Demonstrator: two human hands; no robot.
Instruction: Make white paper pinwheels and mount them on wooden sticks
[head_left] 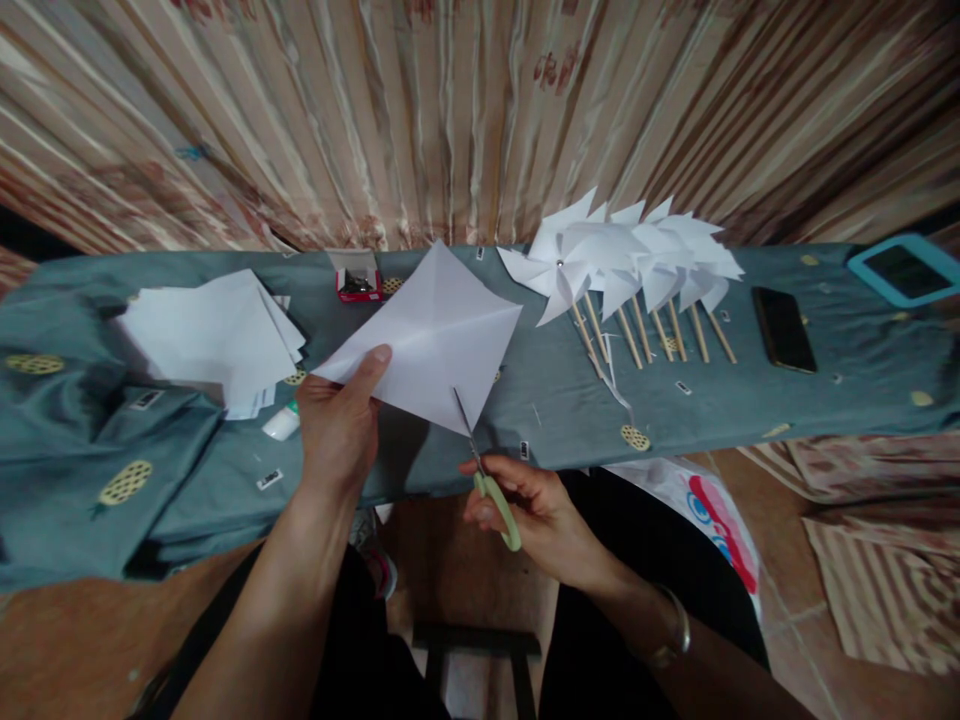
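A square sheet of white paper (442, 310) with crossing fold lines is pinched at its left corner by my left hand (341, 430), thumb on top. My right hand (517, 505) is closed round the green handles of a pair of scissors (495, 505). The scissors' blades lie at the paper's near corner and point inward; whether they have cut into it is hard to make out. To the right lie several white paper pinwheels (630, 255) on wooden sticks, overlapping in a row.
A pile of white paper (214, 335) lies at the left, with a small white tube (281, 422) by it. Behind the sheet stands an open red box (358, 285) of small metal pieces. Paper scraps (615, 380), a phone (784, 328) and a blue-framed device (907, 268) lie rightward.
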